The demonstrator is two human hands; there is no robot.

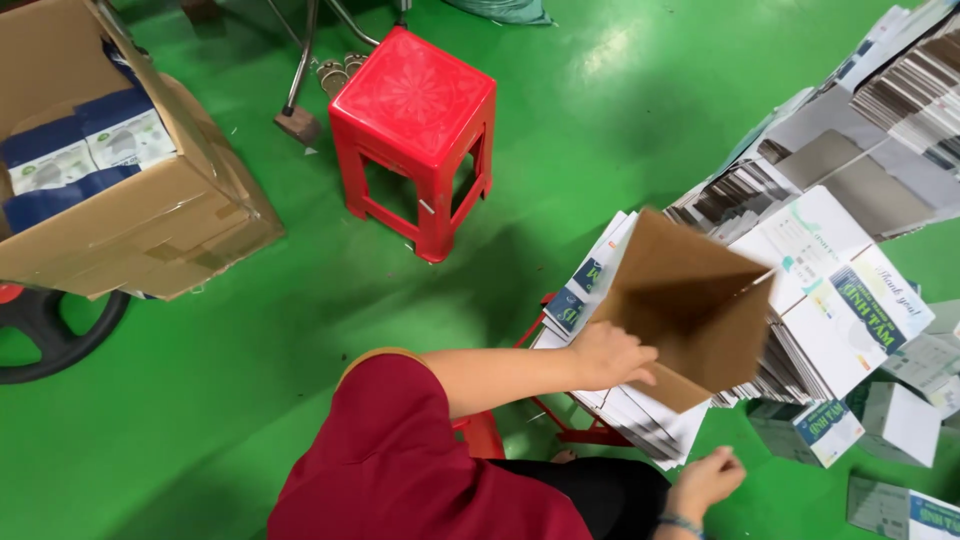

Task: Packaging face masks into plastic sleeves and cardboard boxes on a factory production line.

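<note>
Green floor (300,330): left hand (612,357) pinches half-folded carton (690,300) at its 2 o'clock; right hand (706,482) loosely curled, holding nothing.

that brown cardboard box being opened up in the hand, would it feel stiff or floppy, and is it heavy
The brown box looks light: the left hand holds it up alone by one edge. It is probably fairly stiff, since its thin panels keep straight creases while opened out. With nothing visible inside, it would likely slide or tip at a slight push. The right hand is apart from it.

Red stool (414,95), green floor (300,320)
</note>
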